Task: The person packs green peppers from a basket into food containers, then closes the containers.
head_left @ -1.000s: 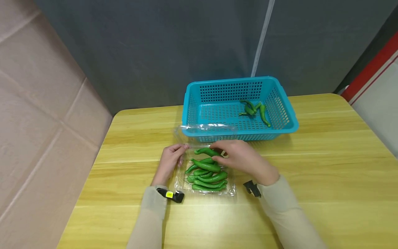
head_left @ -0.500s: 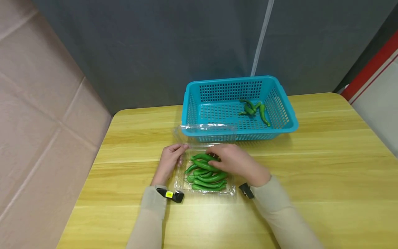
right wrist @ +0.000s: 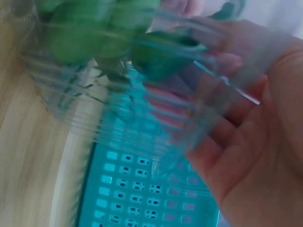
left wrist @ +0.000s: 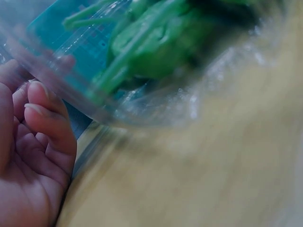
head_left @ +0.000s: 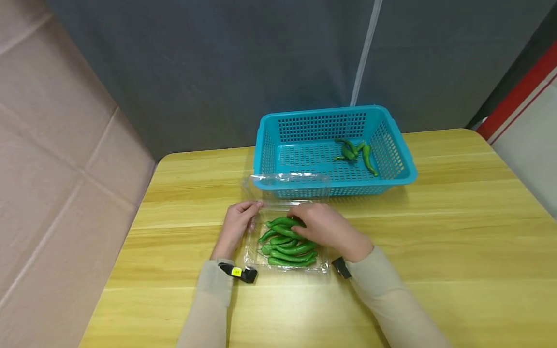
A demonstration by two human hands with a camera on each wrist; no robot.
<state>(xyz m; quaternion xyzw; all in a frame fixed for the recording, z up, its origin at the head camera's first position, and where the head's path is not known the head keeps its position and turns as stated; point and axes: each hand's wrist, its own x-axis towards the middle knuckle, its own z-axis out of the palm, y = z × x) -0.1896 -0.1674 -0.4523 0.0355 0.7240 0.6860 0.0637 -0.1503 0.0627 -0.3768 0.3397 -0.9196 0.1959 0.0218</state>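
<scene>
Several long green chili peppers (head_left: 292, 258) lie side by side in a clear plastic clamshell box (head_left: 322, 266), its lid raised at the back. My left hand (head_left: 236, 223) pinches the box's back left edge. Its curled fingers (left wrist: 49, 113) show right at the clear wall in the left wrist view. Reaching in from the right, my right hand (head_left: 327, 227) grips a chili pepper (head_left: 277, 222) at the back of the pile; the pepper's right end is hidden under the fingers. The right wrist view shows that hand through the clear plastic.
Behind the box stands a blue perforated basket (head_left: 335, 116), with several green chili peppers (head_left: 369, 159) at its right side. The raised lid (head_left: 289, 179) overlaps the basket's front rim. All of it rests on a wooden table (head_left: 457, 232), and a grey curtain (head_left: 209, 72) hangs behind.
My right hand has moved left and slightly down with the chili pepper, bringing it from the back of the box against the others. The left hand has stayed at the box's edge.
</scene>
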